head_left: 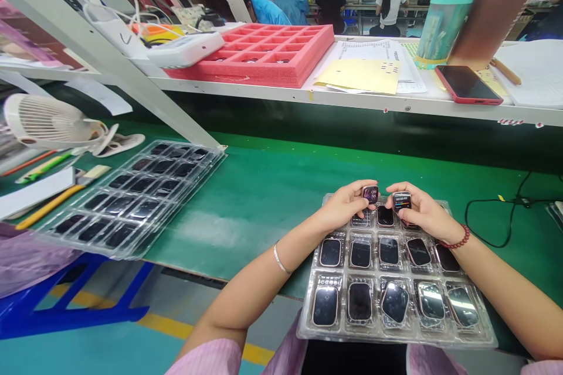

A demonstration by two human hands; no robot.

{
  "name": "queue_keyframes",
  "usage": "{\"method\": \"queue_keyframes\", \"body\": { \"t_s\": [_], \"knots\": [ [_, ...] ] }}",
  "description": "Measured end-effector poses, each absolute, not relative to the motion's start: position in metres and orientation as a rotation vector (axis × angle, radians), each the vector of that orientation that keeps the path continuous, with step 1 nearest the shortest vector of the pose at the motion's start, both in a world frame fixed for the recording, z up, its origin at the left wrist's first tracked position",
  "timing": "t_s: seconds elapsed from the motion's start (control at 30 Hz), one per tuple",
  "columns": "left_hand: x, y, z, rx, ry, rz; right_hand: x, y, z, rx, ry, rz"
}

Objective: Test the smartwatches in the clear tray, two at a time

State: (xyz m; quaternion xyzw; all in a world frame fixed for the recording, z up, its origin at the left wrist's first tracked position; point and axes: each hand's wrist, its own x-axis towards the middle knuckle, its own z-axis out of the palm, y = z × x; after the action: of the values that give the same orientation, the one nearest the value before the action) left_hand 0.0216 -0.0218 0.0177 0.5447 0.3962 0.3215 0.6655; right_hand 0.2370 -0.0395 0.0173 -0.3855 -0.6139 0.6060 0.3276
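Two smartwatches without straps are held up over the far rows of a clear plastic tray (303,328). My left hand (347,205) pinches one smartwatch (370,193), its lit screen showing the digits 09 and 38. In my right hand (424,211) is the other smartwatch (401,201), lit with a timer-like readout and coloured lines. The tray leans over the table's front edge, its pockets filled with several dark-screened watches, such as one watch (359,301) in the nearest row. Some far pockets are hidden by my hands.
A second clear tray (127,199) of dark-screened watches lies left on the green table (264,187). Beyond it are a white fan (44,123) and a yellow-handled brush (53,205). The shelf holds a red foam tray (303,64), papers and a phone (468,83). A black cable (488,240) lies right.
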Motion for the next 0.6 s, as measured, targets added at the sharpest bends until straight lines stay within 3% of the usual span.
{"method": "queue_keyframes", "body": {
  "t_s": [0.6],
  "knots": [
    [0.0207, -0.0211, 0.0149, 1.244, 0.875, 0.735, 0.237, -0.0388, 0.0133, -1.059, -1.583, 1.586]
  ]
}}
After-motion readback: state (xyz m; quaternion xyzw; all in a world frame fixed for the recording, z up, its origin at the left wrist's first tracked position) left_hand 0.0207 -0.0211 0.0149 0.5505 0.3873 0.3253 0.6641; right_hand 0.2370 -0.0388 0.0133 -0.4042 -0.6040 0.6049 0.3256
